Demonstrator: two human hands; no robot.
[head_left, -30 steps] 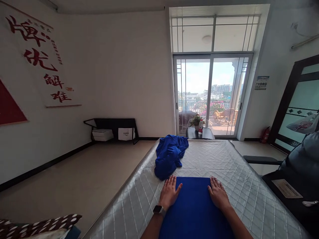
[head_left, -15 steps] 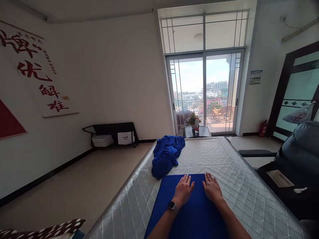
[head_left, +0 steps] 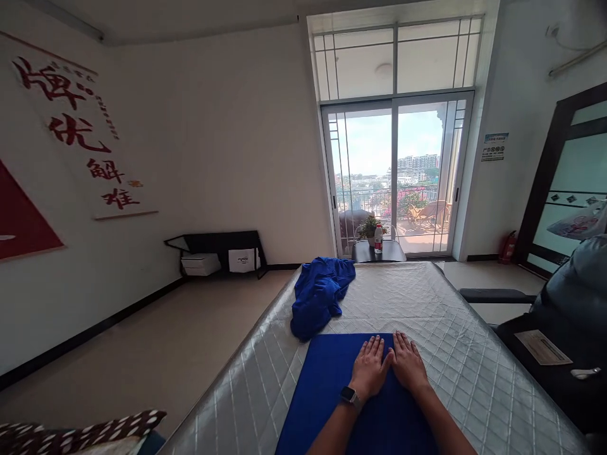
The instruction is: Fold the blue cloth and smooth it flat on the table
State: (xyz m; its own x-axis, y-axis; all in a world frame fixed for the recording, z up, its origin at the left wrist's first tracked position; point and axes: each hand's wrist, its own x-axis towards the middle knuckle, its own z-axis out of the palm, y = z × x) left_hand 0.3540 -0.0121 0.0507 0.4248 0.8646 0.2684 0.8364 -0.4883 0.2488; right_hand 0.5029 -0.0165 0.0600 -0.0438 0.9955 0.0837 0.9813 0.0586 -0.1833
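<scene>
At the lower left, part of a spotted cushion [head_left: 118,426] is visible; a low black rack [head_left: 222,240] stands against the wall beyond it. The crumpled blue cloth [head_left: 318,294] lies on the silver quilted cover [head_left: 241,392], near its far left edge. Neither hand touches it, and its position on the cover is unchanged.

To its right and nearer the person, the flat blue cloth [head_left: 322,373] lies spread on the same cover. Its far edge is straight; its near end runs out of view. The left hand [head_left: 371,371], with a watch [head_left: 349,395] at the wrist, rests palm down on this cloth with fingers extended, gripping nothing. One second ago it was at the left edge; it is now right of the middle, its thumb meeting the right hand.

The right hand [head_left: 408,366] also lies flat and unclenched, at the far right corner, where it partly hides the cloth's edge. Result of the change: the left side of the flat cloth is free of contact and shows no large fold. Contact is judged to be concentrated toward the right side. Further right, a black chair holds a paper sheet [head_left: 543,347].
</scene>
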